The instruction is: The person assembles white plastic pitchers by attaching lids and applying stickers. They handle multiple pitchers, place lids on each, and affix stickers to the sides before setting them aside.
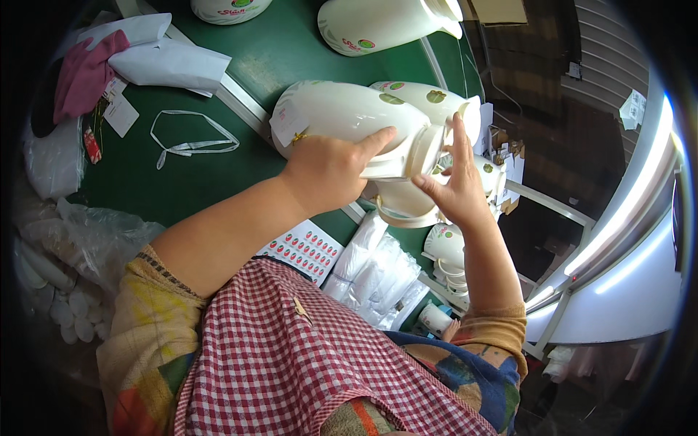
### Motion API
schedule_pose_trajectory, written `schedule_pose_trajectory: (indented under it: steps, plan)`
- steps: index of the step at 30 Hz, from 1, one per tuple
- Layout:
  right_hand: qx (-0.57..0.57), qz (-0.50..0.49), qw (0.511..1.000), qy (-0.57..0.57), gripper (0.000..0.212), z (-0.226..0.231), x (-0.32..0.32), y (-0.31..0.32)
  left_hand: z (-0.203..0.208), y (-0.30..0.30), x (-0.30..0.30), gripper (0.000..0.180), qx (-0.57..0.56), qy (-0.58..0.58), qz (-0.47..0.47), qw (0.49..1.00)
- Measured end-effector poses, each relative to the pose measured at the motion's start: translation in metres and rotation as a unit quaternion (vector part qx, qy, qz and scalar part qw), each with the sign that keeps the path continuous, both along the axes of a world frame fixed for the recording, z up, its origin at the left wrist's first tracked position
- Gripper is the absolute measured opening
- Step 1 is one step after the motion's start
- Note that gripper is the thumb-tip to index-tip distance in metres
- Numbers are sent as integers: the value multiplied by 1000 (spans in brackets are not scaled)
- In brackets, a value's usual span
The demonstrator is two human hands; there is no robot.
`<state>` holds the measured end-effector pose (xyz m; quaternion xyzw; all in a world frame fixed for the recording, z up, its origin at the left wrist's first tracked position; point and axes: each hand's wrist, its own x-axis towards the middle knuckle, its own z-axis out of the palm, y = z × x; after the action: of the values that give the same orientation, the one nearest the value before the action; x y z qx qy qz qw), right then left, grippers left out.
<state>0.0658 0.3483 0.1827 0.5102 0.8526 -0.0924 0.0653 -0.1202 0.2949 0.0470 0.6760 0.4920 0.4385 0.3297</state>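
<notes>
A cream-white thermos jug (342,109) lies tilted across my hands, its mouth end pointing right. It has a gold-green emblem on its side and a white paper tag (289,125) hanging by a gold string. My left hand (331,163) is wrapped round its handle side, index finger stretched along the body. At the mouth end is my right hand (462,182), fingers spread upward, thumb against the pale rim. Just behind lies a second white jug (429,100). Below the held jug shows another cream curved piece (403,200); I cannot tell whether it belongs to another jug.
More jugs (389,27) stand at the far side of the green table (269,54) and beyond my right hand. A sticker sheet (305,248) and clear plastic bags (371,272) lie near me. Leftward are a white string loop (190,150), folded white bags (171,64) and pink cloth (87,80).
</notes>
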Motion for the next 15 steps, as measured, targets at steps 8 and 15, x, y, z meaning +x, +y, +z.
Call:
schedule_pose_trajectory:
  steps: [8, 15]
  plan:
    - [-5, 75, 995, 60, 94, -5, 8, 5, 5, 1, -3, 61, -15, 20, -29, 999]
    - [17, 234, 970, 57, 92, -2, 11, 26, -3, 25, -21, 61, 13, -31, -62, 997]
